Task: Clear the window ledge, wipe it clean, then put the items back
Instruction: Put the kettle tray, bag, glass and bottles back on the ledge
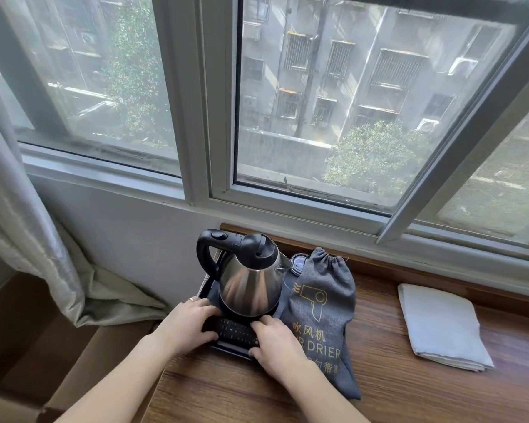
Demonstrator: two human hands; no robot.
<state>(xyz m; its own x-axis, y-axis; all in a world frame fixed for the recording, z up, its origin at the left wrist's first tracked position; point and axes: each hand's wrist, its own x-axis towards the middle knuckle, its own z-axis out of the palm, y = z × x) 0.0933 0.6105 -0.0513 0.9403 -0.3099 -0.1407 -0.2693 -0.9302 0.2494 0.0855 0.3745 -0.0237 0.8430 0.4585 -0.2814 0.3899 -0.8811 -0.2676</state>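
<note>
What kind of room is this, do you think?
Probably a hotel guest room. On the wooden window ledge stand an electric kettle on a black tray, a grey bag printed "hair drier", and a folded white cloth.

Hotel room, seen from where I stand: kettle (251,282) on a black tray (206,290), a drawstring hair-drier bag (318,312), curtain (22,227) and apartment blocks outside.

Both hands (226,331) grip the black tray (209,290) holding the kettle (248,285) on the ledge (379,386)
</note>
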